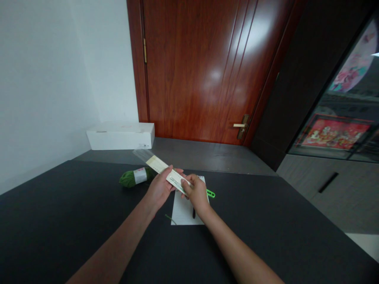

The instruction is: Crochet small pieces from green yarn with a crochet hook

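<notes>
My left hand [160, 188] and my right hand [197, 192] both grip a long clear plastic packet [156, 163] with a pale paper card inside. The packet slants up and to the left above the table. A bright green plastic tool [211, 193] sticks out from the packet's lower end, just right of my right hand. Under my hands lies a white notepad [185, 211] with a dark pen [194, 213] on it. A skein of green yarn [134, 177] with a white label rests left of my left hand.
A dark table [59, 221] fills the foreground. A white cardboard box [121, 135] sits on the floor by the white wall. Behind it stands a red-brown wooden door [204, 67] with a brass handle [241, 126]. A dark glass-fronted cabinet [340, 118] is at the right.
</notes>
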Motion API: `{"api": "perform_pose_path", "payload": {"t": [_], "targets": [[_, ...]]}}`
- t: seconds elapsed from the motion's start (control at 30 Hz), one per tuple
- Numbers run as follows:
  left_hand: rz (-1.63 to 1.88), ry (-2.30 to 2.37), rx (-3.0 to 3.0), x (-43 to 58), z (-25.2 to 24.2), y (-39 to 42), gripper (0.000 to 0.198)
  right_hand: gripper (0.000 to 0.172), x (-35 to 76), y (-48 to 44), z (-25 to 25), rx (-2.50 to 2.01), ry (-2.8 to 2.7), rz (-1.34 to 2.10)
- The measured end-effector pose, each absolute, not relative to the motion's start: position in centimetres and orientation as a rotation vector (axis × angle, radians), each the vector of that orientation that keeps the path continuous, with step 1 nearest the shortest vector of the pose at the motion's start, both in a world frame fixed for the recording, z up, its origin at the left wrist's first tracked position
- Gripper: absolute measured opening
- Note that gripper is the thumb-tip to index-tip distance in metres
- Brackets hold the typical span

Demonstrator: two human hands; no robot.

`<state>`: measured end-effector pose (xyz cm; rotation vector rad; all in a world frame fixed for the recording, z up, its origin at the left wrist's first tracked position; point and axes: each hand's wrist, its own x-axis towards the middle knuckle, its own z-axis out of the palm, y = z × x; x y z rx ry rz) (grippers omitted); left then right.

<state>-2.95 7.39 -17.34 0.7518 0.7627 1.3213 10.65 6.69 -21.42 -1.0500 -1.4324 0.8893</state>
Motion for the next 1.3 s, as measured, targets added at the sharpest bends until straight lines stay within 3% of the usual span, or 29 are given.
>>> {"api": "perform_pose_path", "payload": {"t": [0.47,0.73,0.83,1.3], "targets": [[1.375,0.768,0.838,-2.1,-18.1,7.3,0.041,0.02,9.7,7.5,-21.8,-0.958,-1.229,1.257],[1.531,0.826,0.824,-3.7,-17.8,8.5,0.04,0.037,10.9,6.9,-21.0,-0.935,-1.234,1.548],[1.531,0.819,0.836,-3.2,-18.0,8.3,0.041,0.044,10.9,6.7,-20.7,-0.901,-1.23,1.564],[1.48,0.788,0.946,-1.5,-18.7,7.3,0.04,0.044,9.9,6.8,-21.2,-0.865,-1.14,1.511]]}}
